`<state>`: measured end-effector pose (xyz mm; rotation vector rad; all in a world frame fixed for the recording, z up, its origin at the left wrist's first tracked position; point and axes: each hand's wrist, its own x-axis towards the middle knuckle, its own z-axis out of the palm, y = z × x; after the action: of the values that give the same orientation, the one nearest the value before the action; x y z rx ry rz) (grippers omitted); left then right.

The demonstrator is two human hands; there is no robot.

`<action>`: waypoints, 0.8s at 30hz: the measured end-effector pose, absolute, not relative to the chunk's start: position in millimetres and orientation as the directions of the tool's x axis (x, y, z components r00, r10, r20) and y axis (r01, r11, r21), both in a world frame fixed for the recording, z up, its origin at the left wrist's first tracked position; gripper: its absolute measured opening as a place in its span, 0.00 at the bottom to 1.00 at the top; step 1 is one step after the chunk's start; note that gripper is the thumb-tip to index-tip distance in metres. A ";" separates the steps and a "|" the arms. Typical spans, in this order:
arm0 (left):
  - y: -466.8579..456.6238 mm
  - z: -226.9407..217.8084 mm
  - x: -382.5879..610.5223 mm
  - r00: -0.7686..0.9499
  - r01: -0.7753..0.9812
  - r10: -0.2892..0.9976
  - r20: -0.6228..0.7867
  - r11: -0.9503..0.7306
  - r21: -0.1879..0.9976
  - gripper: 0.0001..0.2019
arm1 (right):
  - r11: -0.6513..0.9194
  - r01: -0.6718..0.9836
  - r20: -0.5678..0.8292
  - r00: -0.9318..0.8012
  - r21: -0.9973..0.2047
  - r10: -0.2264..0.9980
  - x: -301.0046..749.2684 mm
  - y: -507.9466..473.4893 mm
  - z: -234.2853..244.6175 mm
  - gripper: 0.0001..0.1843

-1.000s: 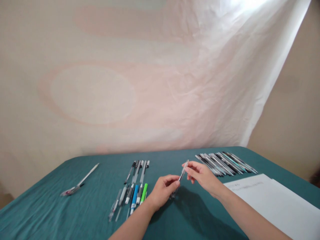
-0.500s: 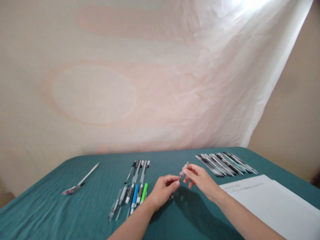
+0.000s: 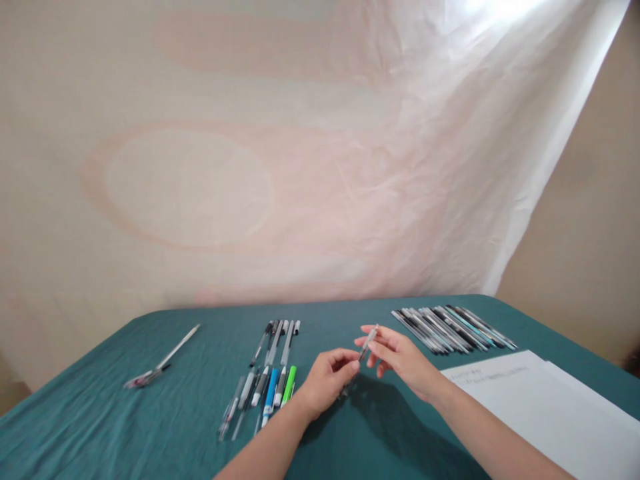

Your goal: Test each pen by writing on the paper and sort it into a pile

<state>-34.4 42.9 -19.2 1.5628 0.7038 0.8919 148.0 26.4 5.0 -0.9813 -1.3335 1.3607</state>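
Both my hands hold one clear pen [image 3: 367, 344] over the middle of the teal table [image 3: 150, 427]. My left hand [image 3: 327, 382] pinches its lower end, fingers curled. My right hand [image 3: 400, 359] grips the upper end between thumb and fingers. To the left of my left hand lies a bunch of several pens [image 3: 267, 380], among them a blue one [image 3: 271, 393] and a green one [image 3: 289, 385].
A neat row of several dark and grey pens [image 3: 453, 327] lies at the far right of the table. White paper sheets [image 3: 545, 410] lie at the right front. A lone white pen [image 3: 163, 363] lies at the far left. A pale cloth hangs behind.
My right hand has shifted slightly left and down along the pen's upper end. My left hand and the pens on the table have stayed put.
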 end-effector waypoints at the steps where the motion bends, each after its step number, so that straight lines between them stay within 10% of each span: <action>1: 43.0 -19.3 -34.5 0.529 -0.034 0.832 0.165 -0.174 0.984 0.20 | 0.058 -0.090 0.076 -0.215 -0.994 0.974 148.1 26.7 4.7 0.21; 24: 45.0 -21.8 -35.4 0.508 0.025 0.847 0.157 -0.197 0.980 0.18 | 0.107 -0.022 0.108 -0.048 -0.994 0.993 162.2 35.9 5.8 0.18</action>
<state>-35.4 45.0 -21.8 1.6024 0.7652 0.8933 162.2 35.9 5.8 -1.0915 -1.2791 1.1739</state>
